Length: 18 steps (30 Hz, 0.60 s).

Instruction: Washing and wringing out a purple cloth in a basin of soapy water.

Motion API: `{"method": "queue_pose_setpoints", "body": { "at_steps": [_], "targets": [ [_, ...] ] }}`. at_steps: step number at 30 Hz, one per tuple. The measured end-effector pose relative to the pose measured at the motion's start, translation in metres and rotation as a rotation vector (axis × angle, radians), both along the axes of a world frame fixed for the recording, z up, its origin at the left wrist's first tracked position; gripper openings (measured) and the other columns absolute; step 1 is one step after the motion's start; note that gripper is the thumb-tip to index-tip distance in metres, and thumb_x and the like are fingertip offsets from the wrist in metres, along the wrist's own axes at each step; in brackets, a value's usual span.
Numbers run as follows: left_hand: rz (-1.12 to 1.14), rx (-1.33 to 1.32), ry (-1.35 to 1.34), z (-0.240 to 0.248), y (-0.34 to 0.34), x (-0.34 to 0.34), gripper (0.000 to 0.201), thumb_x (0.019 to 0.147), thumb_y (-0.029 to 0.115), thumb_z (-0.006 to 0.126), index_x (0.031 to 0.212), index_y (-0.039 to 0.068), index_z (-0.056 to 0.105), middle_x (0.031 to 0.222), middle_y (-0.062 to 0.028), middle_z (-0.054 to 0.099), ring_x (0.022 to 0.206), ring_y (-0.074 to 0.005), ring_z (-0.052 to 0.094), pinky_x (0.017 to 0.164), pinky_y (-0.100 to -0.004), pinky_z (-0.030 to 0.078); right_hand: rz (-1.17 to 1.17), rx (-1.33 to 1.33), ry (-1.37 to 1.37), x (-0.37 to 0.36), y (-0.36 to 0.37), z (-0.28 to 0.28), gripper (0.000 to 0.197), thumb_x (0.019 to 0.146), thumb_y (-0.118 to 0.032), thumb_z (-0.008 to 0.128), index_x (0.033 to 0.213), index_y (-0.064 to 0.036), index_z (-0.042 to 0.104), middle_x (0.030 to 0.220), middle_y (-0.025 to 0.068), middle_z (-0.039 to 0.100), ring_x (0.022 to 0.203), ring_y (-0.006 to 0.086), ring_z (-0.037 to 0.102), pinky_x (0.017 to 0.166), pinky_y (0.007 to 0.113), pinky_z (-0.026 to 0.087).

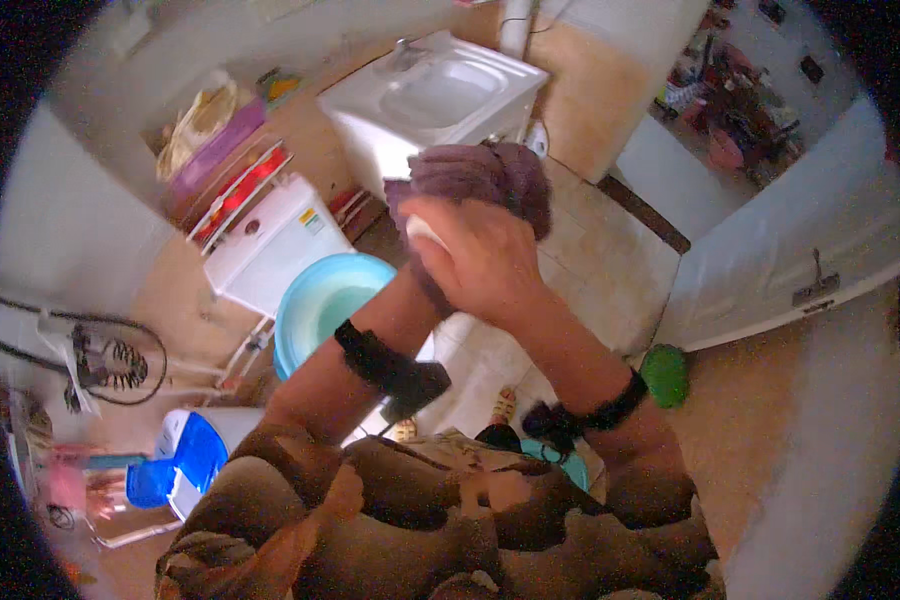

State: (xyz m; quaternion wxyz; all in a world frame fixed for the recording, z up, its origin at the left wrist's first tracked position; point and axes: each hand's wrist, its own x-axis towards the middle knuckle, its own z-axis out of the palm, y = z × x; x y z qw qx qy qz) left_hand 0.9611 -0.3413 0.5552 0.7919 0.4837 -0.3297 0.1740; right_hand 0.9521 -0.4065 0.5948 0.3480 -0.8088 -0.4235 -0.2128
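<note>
A bunched purple-brown towel (485,178) is held up before me, its folds spreading beyond my hands. My right hand (492,262) is closed around a smooth white rounded thing (427,232), which looks like a bar of soap, and lies against the towel's near side. My left forearm (385,312) runs up beneath the right hand. The left hand's fingers are hidden behind the right hand and the towel, which it seems to hold up. A black strap sits on each forearm.
Ahead is a white washbasin (365,92); to the left stand a blue tub (288,300), a white toilet tank (270,245) under a rack, and a blue-lidded washing machine (198,450). A white door (790,270) and a green basin (665,375) are at the right.
</note>
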Motion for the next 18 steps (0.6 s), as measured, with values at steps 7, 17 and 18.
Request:
{"method": "queue_pose_setpoints", "body": {
  "at_steps": [7, 17, 18],
  "targets": [
    [0.318, 0.484, 0.213, -0.009, -0.103, 0.096, 0.037, 0.090, 0.032, 0.040, 0.119, 0.009, 0.041, 0.109, -0.0106, 0.050, 0.109, -0.0247, 0.043, 0.099, -0.0359, 0.032, -0.399, 0.060, 0.280, 0.080, -0.143, -0.016, 0.029, 0.083, -0.019, 0.056, 0.109, -0.0098, 0.050, 0.093, 0.0170, 0.061, 0.086, 0.0357, 0.059, 0.077, 0.039, 0.047],
    [0.334, 0.751, -0.236, 0.064, -0.218, 0.147, 0.025, 0.083, 0.031, 0.050, 0.099, 0.011, 0.048, 0.084, -0.0087, 0.052, 0.088, -0.0231, 0.051, 0.083, -0.0355, 0.041, -0.492, -0.084, 0.150, 0.145, -0.254, -0.008, 0.023, 0.084, -0.022, 0.052, 0.104, -0.0100, 0.053, 0.088, 0.0149, 0.062, 0.084, 0.0331, 0.059, 0.071, 0.042, 0.046],
    [0.119, 0.490, 0.012, 0.051, -0.228, 0.158, 0.027, 0.084, 0.032, 0.046, 0.100, 0.011, 0.047, 0.087, -0.0089, 0.052, 0.088, -0.0232, 0.051, 0.083, -0.0351, 0.040, -0.367, 0.084, 0.110, 0.136, -0.236, -0.006, 0.024, 0.085, -0.022, 0.052, 0.105, -0.0106, 0.053, 0.090, 0.0152, 0.061, 0.086, 0.0342, 0.059, 0.074, 0.044, 0.045]
  ]
}}
